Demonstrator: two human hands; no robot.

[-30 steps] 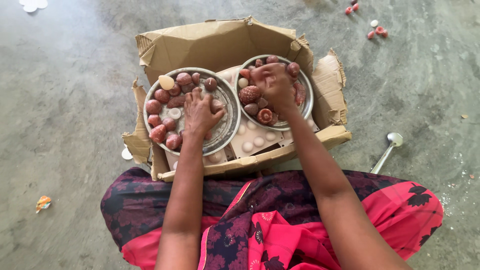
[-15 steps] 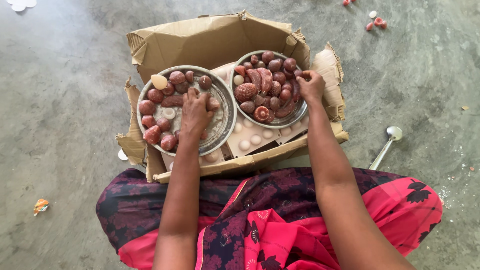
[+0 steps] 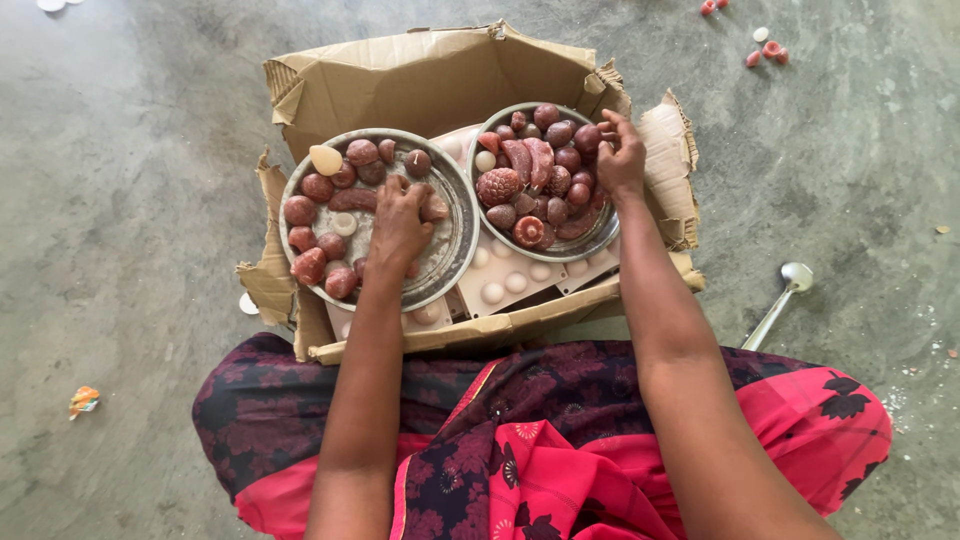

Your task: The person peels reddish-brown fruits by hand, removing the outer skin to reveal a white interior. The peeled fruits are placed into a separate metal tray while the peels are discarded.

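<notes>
Two round plates (image 3: 455,215) (image 3: 598,238): dull, scuffed grey metal. Moulded pieces (image 3: 498,186): waxy, reddish-brown, faintly glossy; one cream piece (image 3: 326,160), smooth. Box (image 3: 420,80): torn brown cardboard, matt, ragged edges. Spoon (image 3: 782,298): shiny metal. Floor (image 3: 130,200): rough grey cement. Skirt (image 3: 560,450): printed cloth, matt.

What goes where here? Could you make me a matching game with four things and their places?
Things:
1. metal spoon
2. cream-coloured piece
3. right hand
4. left hand

Places:
A. in the middle of the left metal plate
B. on the bare floor, right of the cardboard box
C. at the right plate's far right rim
D. at the left plate's far left edge

Pairs: 1-B, 2-D, 3-C, 4-A
</notes>
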